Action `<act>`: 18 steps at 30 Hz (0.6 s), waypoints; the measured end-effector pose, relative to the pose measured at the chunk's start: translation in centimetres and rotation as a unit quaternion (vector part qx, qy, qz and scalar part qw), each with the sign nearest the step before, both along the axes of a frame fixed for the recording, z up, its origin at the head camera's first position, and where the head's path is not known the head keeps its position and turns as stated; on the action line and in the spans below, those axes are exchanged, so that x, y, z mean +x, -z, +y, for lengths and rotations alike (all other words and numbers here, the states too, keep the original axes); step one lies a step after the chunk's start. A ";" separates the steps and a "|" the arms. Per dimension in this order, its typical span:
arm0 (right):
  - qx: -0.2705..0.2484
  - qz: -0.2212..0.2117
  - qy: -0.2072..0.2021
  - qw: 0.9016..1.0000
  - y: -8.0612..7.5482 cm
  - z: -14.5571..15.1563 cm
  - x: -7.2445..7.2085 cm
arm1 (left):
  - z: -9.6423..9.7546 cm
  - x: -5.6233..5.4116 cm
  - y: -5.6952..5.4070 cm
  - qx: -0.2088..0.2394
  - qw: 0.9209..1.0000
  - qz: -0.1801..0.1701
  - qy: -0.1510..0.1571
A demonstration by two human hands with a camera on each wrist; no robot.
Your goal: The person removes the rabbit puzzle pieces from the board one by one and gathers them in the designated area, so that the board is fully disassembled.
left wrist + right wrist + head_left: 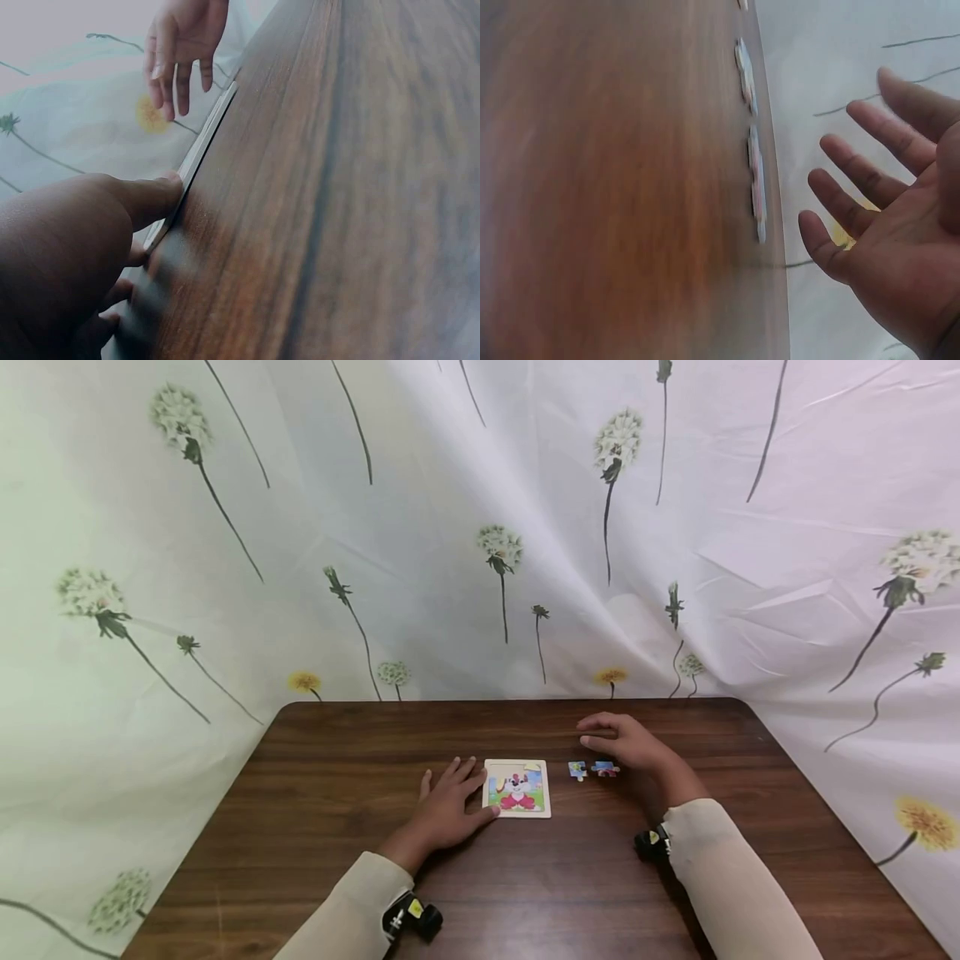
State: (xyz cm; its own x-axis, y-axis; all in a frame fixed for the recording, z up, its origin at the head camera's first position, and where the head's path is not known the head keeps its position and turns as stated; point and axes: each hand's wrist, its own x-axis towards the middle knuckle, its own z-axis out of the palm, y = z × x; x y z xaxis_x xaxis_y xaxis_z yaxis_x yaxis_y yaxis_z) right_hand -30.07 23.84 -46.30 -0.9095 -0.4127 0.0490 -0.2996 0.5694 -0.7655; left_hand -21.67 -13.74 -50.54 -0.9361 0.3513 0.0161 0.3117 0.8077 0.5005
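Note:
A small square jigsaw puzzle board (517,812) with a pale frame lies flat on the table. Its picture shows a white and pink cartoon animal on green, with bare pale patches at the left and top right. My left hand (448,810) rests at the board's left side, fingers spread; its thumb (161,196) touches the near edge. Two loose puzzle pieces (577,769) (605,769) lie side by side to the right of the board. Above and beside them hovers my right hand (626,743), its fingers (862,180) loosely extended and holding nothing.
The dark brown wooden table (315,835) ends at the back against a white curtain (435,610) printed with dandelions, which also hangs along both sides. Each wrist, in a light sleeve, carries a small black camera (651,843).

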 end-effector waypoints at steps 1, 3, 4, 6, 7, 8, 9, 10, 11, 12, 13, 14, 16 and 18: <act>-0.004 0.000 -0.006 1.000 -0.1 -0.3 -0.1 | 0.0 0.0 0.0 0.000 1.000 0.000 0.001; -0.011 0.003 -0.019 1.000 -0.2 -1.0 -0.3 | -0.1 -0.1 -0.1 0.000 1.000 -0.001 0.003; -0.014 0.005 -0.026 1.000 -0.2 -1.3 -0.4 | -0.1 -0.1 -0.1 0.000 1.000 -0.001 0.003; -0.016 0.003 -0.037 0.999 -0.3 -2.1 -0.6 | -0.1 -0.1 -0.2 0.000 1.000 0.000 0.003; -0.017 0.003 -0.043 0.999 -0.4 -2.4 -0.7 | -0.1 0.0 -0.2 -0.001 1.000 0.000 0.003; -0.016 0.003 -0.046 0.999 -0.4 -2.7 -0.8 | -0.1 -0.1 -0.2 -0.001 1.000 0.000 0.003; -0.016 -0.001 -0.048 0.999 -0.4 -3.0 -0.9 | -0.1 -0.1 -0.2 0.000 1.000 0.000 0.002; -0.017 -0.003 -0.051 0.999 -0.4 -3.3 -1.0 | -0.1 0.0 -0.2 0.000 1.000 0.000 0.002; -0.017 -0.006 -0.053 0.998 -0.4 -3.5 -1.0 | -0.1 0.0 -0.2 0.000 1.000 -0.001 0.002; -0.018 -0.008 -0.055 0.998 -0.3 -3.8 -1.1 | 0.0 0.0 -0.2 0.001 1.000 -0.002 0.002; -0.018 -0.008 -0.058 0.998 -0.3 -4.0 -1.1 | 0.0 0.0 -0.2 0.002 1.000 -0.003 0.002; -0.017 -0.009 -0.060 0.998 -0.3 -4.3 -1.2 | 0.0 0.0 -0.2 0.001 1.000 -0.004 0.002; -0.012 -0.008 -0.063 0.998 -0.2 -4.8 -1.2 | 0.1 0.1 -0.3 0.002 1.000 -0.007 0.001; -0.009 -0.010 -0.061 0.998 -0.2 -5.3 -1.3 | 0.1 0.1 -0.4 0.002 1.000 -0.007 0.000</act>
